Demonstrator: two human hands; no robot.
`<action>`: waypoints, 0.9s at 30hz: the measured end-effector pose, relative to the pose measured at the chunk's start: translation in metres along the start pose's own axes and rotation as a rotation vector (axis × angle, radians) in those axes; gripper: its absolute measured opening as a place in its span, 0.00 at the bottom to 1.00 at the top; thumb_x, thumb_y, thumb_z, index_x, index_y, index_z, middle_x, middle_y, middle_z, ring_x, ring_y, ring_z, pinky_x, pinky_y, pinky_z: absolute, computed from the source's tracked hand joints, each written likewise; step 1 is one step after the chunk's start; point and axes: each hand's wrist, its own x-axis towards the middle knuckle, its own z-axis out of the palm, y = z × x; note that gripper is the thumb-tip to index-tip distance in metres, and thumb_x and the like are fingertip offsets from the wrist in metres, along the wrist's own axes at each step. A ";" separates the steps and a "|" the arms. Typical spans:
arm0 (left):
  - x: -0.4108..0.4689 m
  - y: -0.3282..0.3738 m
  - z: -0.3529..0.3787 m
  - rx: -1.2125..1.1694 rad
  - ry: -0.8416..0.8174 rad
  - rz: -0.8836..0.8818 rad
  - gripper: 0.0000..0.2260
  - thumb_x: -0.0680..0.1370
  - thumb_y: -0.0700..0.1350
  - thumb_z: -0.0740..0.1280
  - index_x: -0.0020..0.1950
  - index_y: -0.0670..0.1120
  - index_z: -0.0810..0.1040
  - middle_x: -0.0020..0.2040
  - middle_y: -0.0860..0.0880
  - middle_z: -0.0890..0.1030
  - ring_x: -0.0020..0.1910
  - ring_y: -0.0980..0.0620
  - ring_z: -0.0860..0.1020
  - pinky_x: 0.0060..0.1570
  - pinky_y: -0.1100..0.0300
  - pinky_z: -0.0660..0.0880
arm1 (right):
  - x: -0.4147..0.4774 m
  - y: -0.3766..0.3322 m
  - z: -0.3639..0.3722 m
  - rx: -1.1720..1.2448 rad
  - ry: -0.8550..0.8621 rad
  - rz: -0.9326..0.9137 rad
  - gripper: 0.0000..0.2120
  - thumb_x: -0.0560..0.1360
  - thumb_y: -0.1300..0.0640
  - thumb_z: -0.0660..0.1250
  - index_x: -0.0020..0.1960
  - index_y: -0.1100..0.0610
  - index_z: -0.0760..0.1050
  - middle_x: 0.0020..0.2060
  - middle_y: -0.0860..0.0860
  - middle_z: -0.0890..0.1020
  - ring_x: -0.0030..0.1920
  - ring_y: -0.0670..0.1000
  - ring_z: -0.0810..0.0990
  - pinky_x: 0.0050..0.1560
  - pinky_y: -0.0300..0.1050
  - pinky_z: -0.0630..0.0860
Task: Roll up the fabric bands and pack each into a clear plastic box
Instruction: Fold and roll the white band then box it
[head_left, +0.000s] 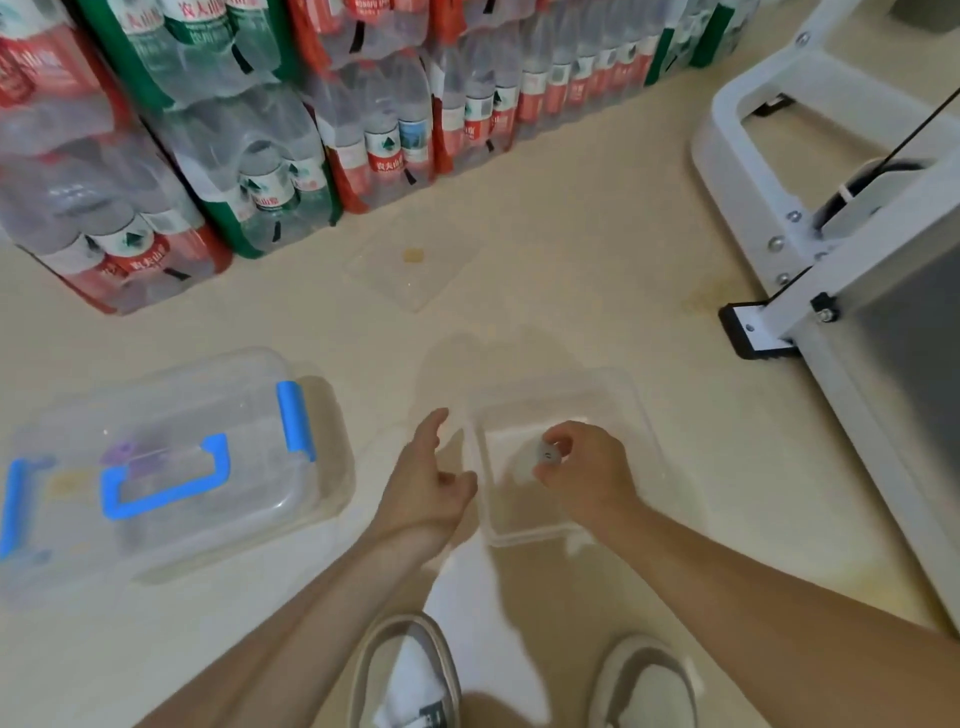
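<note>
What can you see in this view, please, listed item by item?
small clear box: one, transparent, open, floor at centre.
rolled band: one, grey, pinched above the small clear box.
flat lid: one, clear, floor beyond the box.
storage box: one, clear with blue latches and handle, lidded, floor at left.
bottle packs: several, shrink-wrapped, red and green labels, along the back.
metal frame: one, white, right.
shoes: two, grey and white, bottom edge.
left hand: one, empty, loosely curled, left of the small clear box.
right hand: one, fingers pinching the rolled band.
</note>
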 end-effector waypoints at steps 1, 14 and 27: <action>0.009 0.004 -0.001 0.029 -0.036 0.021 0.33 0.75 0.40 0.66 0.76 0.54 0.54 0.61 0.53 0.67 0.40 0.47 0.81 0.52 0.53 0.78 | 0.001 -0.001 0.005 -0.003 0.001 0.003 0.14 0.69 0.61 0.71 0.54 0.54 0.79 0.49 0.50 0.81 0.48 0.50 0.79 0.46 0.36 0.69; 0.009 -0.011 0.001 -0.200 -0.174 -0.122 0.42 0.71 0.33 0.71 0.73 0.63 0.55 0.55 0.49 0.74 0.36 0.46 0.81 0.44 0.48 0.82 | 0.028 -0.015 0.052 0.127 -0.055 0.084 0.10 0.66 0.61 0.74 0.46 0.56 0.79 0.40 0.48 0.80 0.41 0.48 0.77 0.36 0.35 0.69; 0.009 -0.011 0.004 -0.233 -0.178 -0.133 0.42 0.71 0.32 0.70 0.74 0.62 0.55 0.54 0.51 0.74 0.37 0.45 0.81 0.46 0.46 0.81 | 0.023 -0.018 0.058 0.116 -0.114 -0.048 0.09 0.67 0.67 0.67 0.44 0.57 0.81 0.40 0.50 0.84 0.42 0.50 0.81 0.44 0.41 0.78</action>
